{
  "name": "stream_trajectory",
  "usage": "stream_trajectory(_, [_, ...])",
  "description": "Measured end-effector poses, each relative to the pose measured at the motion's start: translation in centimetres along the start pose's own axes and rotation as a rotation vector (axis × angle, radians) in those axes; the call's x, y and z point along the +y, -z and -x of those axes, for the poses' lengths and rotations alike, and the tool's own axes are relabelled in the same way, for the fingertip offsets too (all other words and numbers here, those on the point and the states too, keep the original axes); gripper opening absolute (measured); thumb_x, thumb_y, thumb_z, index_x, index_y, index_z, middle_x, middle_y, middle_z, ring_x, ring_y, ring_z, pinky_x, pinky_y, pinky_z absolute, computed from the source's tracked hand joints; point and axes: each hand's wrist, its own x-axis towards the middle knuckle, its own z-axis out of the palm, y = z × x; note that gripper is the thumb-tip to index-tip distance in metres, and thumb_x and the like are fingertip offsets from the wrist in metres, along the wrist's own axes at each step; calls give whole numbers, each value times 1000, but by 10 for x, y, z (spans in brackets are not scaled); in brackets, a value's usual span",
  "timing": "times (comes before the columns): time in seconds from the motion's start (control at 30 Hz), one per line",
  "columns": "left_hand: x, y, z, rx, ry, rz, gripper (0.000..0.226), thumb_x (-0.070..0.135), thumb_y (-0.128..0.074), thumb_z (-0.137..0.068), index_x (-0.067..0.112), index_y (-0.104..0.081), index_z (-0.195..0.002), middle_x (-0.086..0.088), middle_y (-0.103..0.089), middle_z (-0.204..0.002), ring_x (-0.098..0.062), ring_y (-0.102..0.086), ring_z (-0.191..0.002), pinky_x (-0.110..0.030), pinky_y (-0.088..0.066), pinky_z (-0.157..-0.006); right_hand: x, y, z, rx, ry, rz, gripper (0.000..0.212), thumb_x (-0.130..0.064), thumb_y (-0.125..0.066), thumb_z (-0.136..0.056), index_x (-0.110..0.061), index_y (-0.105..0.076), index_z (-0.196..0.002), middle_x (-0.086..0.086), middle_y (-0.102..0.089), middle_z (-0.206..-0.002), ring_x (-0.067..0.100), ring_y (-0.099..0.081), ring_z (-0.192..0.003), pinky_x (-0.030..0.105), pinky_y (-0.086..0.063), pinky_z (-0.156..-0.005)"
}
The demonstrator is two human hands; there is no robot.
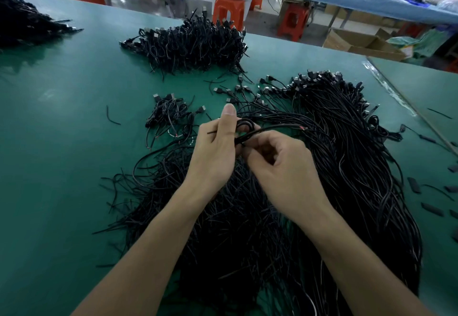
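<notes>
The fingers (229,113) of the left hand (215,149) were curled round a thin black rubber-sheathed cable (245,124), holding it wound into a small loop, with the thumb pointing up behind the coil. The fingers of the right hand (285,167) were bent inward and pinched the same cable just below the loop; its free end ran off to the right and showed a reddish tip. Both hands held the cable raised above a broad spread of loose black cables (347,167), which lay fanned over the green bench (62,117) with their plugs at the far end. Just to the left of the hands sat a small heap of coiled black cables (171,115). A larger heap of coiled black cables (195,43) lay well apart, farther back on the bench. Short black sleeve pieces (414,185) were scattered along the right. Beyond the bench stood an orange plastic stool (229,8).
</notes>
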Motion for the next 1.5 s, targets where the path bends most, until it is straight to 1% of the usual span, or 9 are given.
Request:
stream_trajectory(0.07, [-2, 1, -1, 27, 11, 1, 66, 44, -38, -106, -6, -59, -68, 1, -65, -60, -5, -56, -50, -17, -40, -46, -5, -3, 5, 33, 39, 118, 14, -15, -65, -92, -26, -66, -83, -16, -63, -67, -1, -58, -62, 8, -40, -56])
stream_trajectory(0.23, [0, 1, 1, -17, 37, 7, 64, 48, -40, -104, 24, -51, -46, 2, -41, -45, -9, -33, -38, -20, -28, -39, -13, -6, 16, 69, 324, 495, 8, -14, -59, -97, -14, -64, -90, -4, -58, -86, 11, -53, -76, 26, -49, -67])
stream_trajectory(0.5, [-6, 14, -1, -412, 396, -97, 48, 32, -40, -107, 13, -48, -64, 3, -35, -47, -9, -24, -37, -17, -21, -39, -17, 23, 4, -177, 722, 882, 9, -3, -67, -86, -7, -64, -92, 9, -59, -114, 24, -53, -101, 36, -44, -81])
stream_trajectory(0.67, [-7, 9, 0, -496, 536, -117, 59, 24, -38, -95, 20, -51, -38, 5, -29, -41, -10, -20, -36, -16, -16, -40, -15, 27, 3, -240, 497, 616, 3, -7, -63, -94, -9, -63, -94, 0, -55, -105, 12, -51, -91, 33, -52, -74])
stream_trajectory(0.9, [-5, 17, -3, -754, 578, 126, 75, 90, -53, -66, 15, -56, -65, 8, -24, -52, -8, -16, -39, -14, -17, -39, -8, 35, -9, -215, 249, 349, 7, -13, -68, -92, -15, -68, -85, -11, -57, -95, 4, -59, -82, 8, -40, -74])
stream_trajectory(0.97, [-3, 17, 0, -832, 479, 10, 56, 63, -78, -63, 14, -54, -76, 8, -28, -54, -7, -20, -42, -15, -20, -38, -8, 40, -12, -263, 222, 346, 5, -16, -70, -90, -20, -71, -87, -12, -60, -96, 2, -59, -87, 9, -42, -77])
stream_trajectory(1.1, [-2, 16, 2, -855, 367, -229, 43, 11, -85, -76, 22, -45, -65, 11, -38, -55, -7, -32, -44, -17, -28, -40, -5, 43, -14, -316, 221, 422, 10, -23, -72, -90, -26, -72, -99, -15, -61, -99, 1, -57, -93, 14, -43, -78])
stream_trajectory(1.3, [-2, 15, 4, -802, 361, -276, 37, 8, -78, -84, 1, -45, -70, -15, -28, -65, -20, -21, -52, -23, -21, -42, -9, 42, -6, -299, 449, 619, 9, -20, -69, -91, -15, -74, -96, -4, -65, -100, 20, -64, -84, 43, -55, -70])
stream_trajectory(1.5, [-2, 15, 5, -832, 351, -286, 31, 8, -76, -87, 7, -49, -71, -13, -29, -66, -17, -23, -49, -22, -22, -41, -13, 43, -7, -381, 456, 687, 16, -33, -58, -93, -23, -68, -99, -10, -61, -103, 14, -58, -95, 43, -53, -74])
